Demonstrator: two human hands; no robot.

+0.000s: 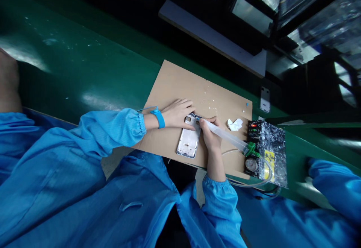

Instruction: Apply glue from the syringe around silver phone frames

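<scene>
A silver phone frame lies flat on the brown cardboard sheet, its openings towards the far end. My left hand grips it from the left, thumb across its face and fingers round the far edge. Held in my right hand is a long translucent glue dispensing syringe, its tip at the frame's upper right. A green cap on the syringe's rear end joins a clear hose. My left wrist wears a blue strap with a cord. The very tip is too small to make out.
A worn black dispenser box with a gauge and red display stands at the right. Near it lie a crumpled white tissue and another phone frame. Blue sleeves of a neighbouring person show at right. The bench is green.
</scene>
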